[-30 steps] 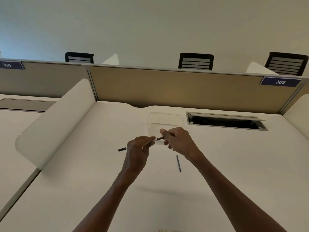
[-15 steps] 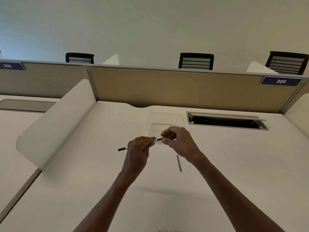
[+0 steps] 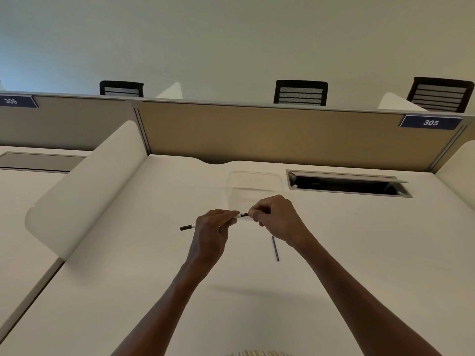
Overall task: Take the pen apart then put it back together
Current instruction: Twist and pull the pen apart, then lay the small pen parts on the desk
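Now the right hand (image 3: 276,218) has slid closer along the pen (image 3: 187,227), pinching its dark end, less dark tip showing than before; the left hand (image 3: 213,231) still grips the white barrel above the desk (image 3: 128,291); a thin refill (image 3: 275,248) lies under the right wrist; a clear tub (image 3: 253,179) sits just behind; open desk surface lies on both sides.

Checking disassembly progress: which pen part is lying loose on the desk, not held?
The thin dark refill, lying alone on the desk just below the right hand. The pen barrel is gripped by both hands, left hand mid-barrel.
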